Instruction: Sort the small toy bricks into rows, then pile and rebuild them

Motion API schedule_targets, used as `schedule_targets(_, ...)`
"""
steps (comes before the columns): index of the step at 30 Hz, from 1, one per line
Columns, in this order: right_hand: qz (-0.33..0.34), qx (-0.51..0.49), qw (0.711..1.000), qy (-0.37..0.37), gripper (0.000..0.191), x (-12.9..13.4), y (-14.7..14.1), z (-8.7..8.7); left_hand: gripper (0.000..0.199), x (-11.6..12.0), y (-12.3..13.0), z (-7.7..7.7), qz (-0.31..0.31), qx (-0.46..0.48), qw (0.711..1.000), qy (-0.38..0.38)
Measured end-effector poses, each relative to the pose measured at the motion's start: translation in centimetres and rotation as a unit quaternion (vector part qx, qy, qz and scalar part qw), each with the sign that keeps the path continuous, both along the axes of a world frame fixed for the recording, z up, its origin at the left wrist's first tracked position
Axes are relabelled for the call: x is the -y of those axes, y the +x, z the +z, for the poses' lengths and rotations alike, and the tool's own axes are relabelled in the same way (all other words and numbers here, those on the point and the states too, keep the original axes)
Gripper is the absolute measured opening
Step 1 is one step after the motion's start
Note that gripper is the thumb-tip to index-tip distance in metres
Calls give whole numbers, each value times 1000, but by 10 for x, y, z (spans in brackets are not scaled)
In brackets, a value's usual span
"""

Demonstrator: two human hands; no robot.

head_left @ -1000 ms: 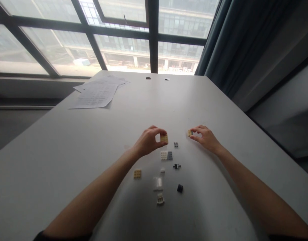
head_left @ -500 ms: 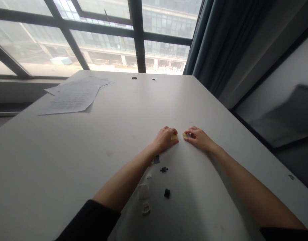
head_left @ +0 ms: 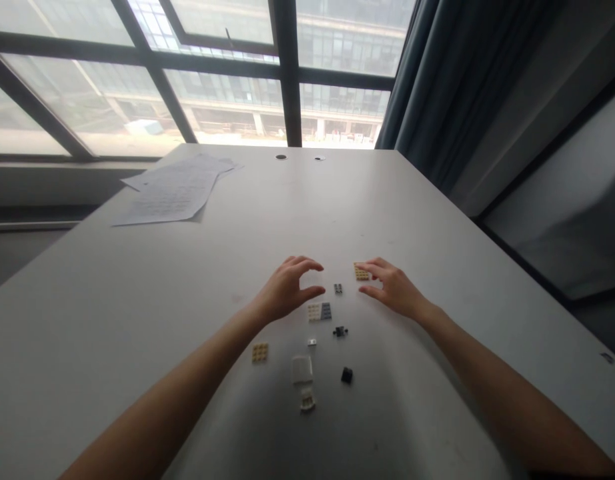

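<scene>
Table (head_left: 267,257) bearing bricks (head_left: 347,375), left fingers (head_left: 312,293) parted, empty, right fingers (head_left: 372,292) likewise, at tan plate (head_left: 361,275)

Your left hand (head_left: 290,287) and right hand (head_left: 395,287) are both bare, with slender fingers, distinct thumbs and narrow wrists. Your left forearm (head_left: 187,380) and right forearm (head_left: 502,380) are uncovered too, smooth in outline, and each broadens steadily from the wrist toward the elbow. On your right arm, a thin dark strip at the bottom border looks like the edge of a black sleeve (head_left: 577,475); too little of it shows for you to make out its cloth or cut. Your fingernails are too small to tell.
</scene>
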State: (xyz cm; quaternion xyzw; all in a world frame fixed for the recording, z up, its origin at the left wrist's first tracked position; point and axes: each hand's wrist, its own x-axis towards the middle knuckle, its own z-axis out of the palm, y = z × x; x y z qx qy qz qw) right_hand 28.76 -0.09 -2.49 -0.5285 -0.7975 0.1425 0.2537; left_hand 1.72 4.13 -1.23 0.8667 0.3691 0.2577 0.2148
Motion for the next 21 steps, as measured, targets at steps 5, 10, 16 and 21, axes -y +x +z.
schedule_targets(5, 44, 46, 998, -15, 34, -7, -43, -12, 36, 31, -20, -14, -51, -65, 996, -20)
schedule_targets(10, 33, 53, 998, -31, 26, -10, -52, -15, 37, 42, -7, -25, -36, -75, 996, -18)
schedule_targets(16, 22, 22, 999, -36, 17, -7, -55, -16, 27, 42, 1, -25, -50, -64, 997, -1)
schedule_targets(21, 18, 12, 999, -40, 15, -6, -57, -16, 21, 42, 1, -27, -62, -63, 996, 4)
